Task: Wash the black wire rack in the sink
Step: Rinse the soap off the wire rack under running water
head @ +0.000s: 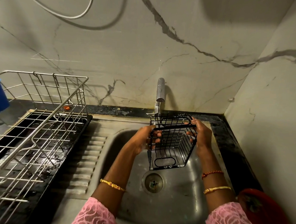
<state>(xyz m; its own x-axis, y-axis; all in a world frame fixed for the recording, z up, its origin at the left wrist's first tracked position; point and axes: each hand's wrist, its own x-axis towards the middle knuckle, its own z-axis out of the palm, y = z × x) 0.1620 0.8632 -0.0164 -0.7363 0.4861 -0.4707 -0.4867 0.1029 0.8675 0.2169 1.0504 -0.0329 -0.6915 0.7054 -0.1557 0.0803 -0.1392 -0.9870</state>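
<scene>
rack (172,144) over sink (177,203), drainer (35,132) left

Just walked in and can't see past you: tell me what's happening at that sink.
A person is holding a black wire rack over the steel sink, under the tap. The left hand grips its left side and the right hand grips its right side, fingers curled through the wires. Water seems to be running from the tap onto the rack's far left corner. A steel dish drainer sits on the counter to the left.

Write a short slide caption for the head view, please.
Both hands, left hand and right hand, hold the black wire rack under the tap.
</scene>
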